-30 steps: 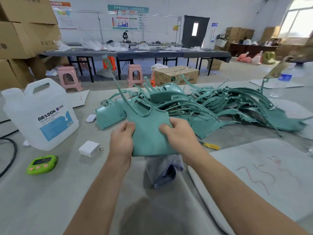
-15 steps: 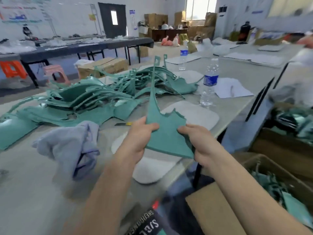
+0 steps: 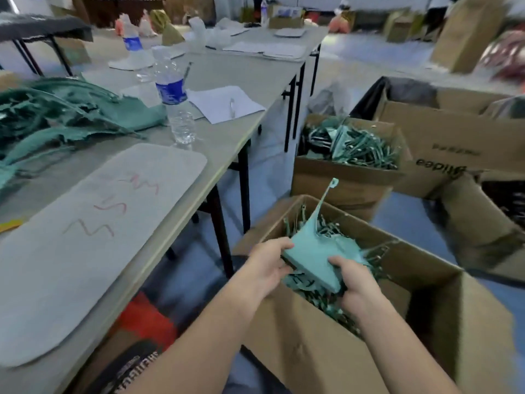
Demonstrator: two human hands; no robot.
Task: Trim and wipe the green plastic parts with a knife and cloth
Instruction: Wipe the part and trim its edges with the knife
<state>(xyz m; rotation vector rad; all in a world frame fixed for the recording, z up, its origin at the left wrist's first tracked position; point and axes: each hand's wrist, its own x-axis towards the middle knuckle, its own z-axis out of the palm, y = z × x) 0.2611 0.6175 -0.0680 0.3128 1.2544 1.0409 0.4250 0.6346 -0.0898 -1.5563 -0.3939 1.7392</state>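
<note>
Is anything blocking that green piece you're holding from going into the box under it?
Nothing visible does. The left hand and right hand hold the green piece just over the open cardboard box, with similar green pieces inside.

Both our forearms are bare, coming in from the bottom edge and angled forward and down, wrists near each other. Our left hand (image 3: 265, 265) grips the near-left edge of the green part (image 3: 315, 251), fingers curled over it. Our right hand (image 3: 355, 282) holds the near-right corner, thumb on top, other fingers tucked under, out of sight. Hands apart, not touching. Right hand sits slightly lower in frame.
</note>
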